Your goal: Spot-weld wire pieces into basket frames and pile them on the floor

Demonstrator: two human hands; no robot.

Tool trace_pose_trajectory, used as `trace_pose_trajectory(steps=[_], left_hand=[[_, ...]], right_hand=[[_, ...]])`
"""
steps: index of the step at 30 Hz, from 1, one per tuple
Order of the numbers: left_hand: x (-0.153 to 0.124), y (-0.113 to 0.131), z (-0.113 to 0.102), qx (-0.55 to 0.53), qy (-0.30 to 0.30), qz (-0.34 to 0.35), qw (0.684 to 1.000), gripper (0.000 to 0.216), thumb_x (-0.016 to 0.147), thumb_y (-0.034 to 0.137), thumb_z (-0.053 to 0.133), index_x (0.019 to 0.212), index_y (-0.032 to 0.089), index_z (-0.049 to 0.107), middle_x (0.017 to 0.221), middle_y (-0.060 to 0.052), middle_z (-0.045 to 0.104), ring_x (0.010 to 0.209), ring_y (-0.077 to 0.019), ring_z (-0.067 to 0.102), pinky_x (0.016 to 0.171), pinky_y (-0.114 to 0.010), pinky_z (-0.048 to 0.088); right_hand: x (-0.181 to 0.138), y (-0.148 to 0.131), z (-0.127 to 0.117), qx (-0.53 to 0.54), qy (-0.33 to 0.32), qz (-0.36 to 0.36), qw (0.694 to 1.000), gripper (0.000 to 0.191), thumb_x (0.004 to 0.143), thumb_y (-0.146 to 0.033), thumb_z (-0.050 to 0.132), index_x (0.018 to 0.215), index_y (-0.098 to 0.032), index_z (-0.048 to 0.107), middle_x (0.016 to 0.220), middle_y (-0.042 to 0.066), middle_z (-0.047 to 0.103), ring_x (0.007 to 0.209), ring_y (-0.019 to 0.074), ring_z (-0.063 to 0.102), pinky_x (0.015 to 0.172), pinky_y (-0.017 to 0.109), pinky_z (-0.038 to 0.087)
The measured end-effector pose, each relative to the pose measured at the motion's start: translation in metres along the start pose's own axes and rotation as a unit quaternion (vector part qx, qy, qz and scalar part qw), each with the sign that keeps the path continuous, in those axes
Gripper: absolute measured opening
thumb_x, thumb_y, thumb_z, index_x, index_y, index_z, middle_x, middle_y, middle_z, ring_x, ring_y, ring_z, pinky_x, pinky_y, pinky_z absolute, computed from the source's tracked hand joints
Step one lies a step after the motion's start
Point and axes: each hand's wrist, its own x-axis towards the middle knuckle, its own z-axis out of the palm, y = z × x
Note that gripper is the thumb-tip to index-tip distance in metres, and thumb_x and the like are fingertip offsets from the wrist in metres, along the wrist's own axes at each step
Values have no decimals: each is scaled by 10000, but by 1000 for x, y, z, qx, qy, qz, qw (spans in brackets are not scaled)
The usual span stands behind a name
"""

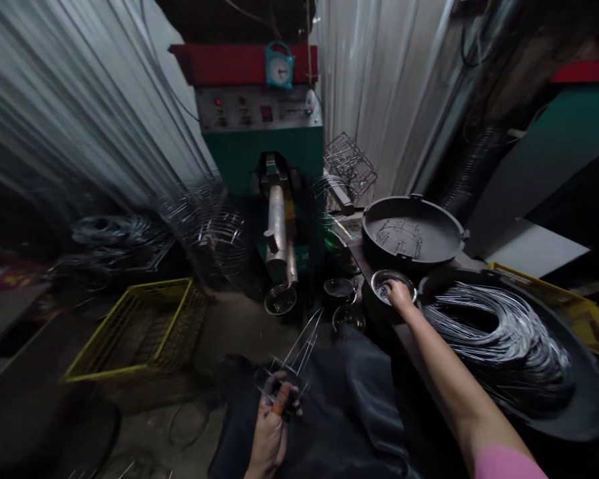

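Observation:
My left hand point(271, 426) is low in the middle, over my lap, closed around a small wire frame point(293, 362) whose thin metal rods fan upward. An orange finger cover shows on one finger. My right hand point(398, 295) reaches forward into a small shiny metal bowl point(382, 278) on the bench at the right; its fingers are bent down into the bowl and what they touch is hidden. Just right of that arm lies a large black pan holding a coil of silver wire rings point(504, 339).
A green machine with a red top and a blue clock point(259, 133) stands ahead, its metal arm point(278, 226) pointing at me. A yellow crate point(140, 329) sits on the floor left. A round black pan point(412, 233) and wire baskets point(349, 163) are behind the bowl.

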Motion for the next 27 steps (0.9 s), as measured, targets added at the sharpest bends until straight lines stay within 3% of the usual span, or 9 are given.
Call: trace_pose_trajectory(steps=[3, 5, 8, 11, 15, 21, 27], left_hand=[[5, 9, 5, -21, -28, 36, 999, 407, 616, 321, 707, 951, 220, 501, 657, 29, 576, 535, -87, 510, 482, -187, 405], [6, 12, 7, -25, -40, 56, 997, 386, 641, 318, 690, 953, 216, 487, 660, 24, 573, 538, -91, 507, 478, -192, 406], [4, 13, 8, -27, -51, 74, 996, 359, 675, 310, 663, 960, 216, 466, 667, 21, 571, 544, -94, 502, 472, -196, 408], [-1, 13, 5, -30, -60, 79, 995, 335, 699, 305, 642, 963, 214, 456, 671, 20, 571, 549, -92, 500, 476, -193, 407], [-4, 16, -3, -33, -54, 82, 995, 343, 694, 315, 645, 954, 205, 451, 665, 16, 570, 551, -95, 508, 470, -188, 402], [0, 14, -11, -46, -62, 83, 994, 338, 708, 319, 631, 963, 206, 440, 679, 18, 575, 551, -88, 509, 471, -183, 404], [4, 11, -9, -54, -72, 85, 992, 331, 711, 309, 631, 962, 204, 443, 690, 14, 583, 564, -88, 514, 488, -186, 415]], right_hand=[[-38, -38, 3, 119, -17, -117, 986, 225, 816, -193, 464, 965, -154, 628, 992, 71, 629, 935, 169, 561, 812, 218, 399], [-65, -66, 7, 245, -55, -187, 950, 187, 788, -237, 500, 871, -161, 650, 873, 46, 657, 826, 166, 590, 736, 226, 427], [-98, -106, 11, 353, -120, -222, 901, 204, 745, -330, 541, 730, -159, 651, 686, 20, 637, 656, 153, 578, 593, 225, 426], [-115, -135, 12, 405, -179, -220, 869, 261, 717, -391, 556, 656, -145, 618, 562, -4, 557, 529, 117, 510, 479, 203, 373], [-126, -153, 9, 494, -237, -188, 816, 318, 721, -457, 536, 674, -144, 574, 526, -29, 490, 468, 86, 447, 444, 194, 346], [-136, -164, 19, 569, -209, -145, 782, 359, 689, -505, 570, 630, -153, 531, 515, -40, 443, 470, 80, 401, 448, 198, 326], [-141, -173, 31, 628, -139, -116, 757, 345, 703, -489, 568, 616, -157, 535, 537, -34, 429, 497, 83, 377, 472, 203, 314]])
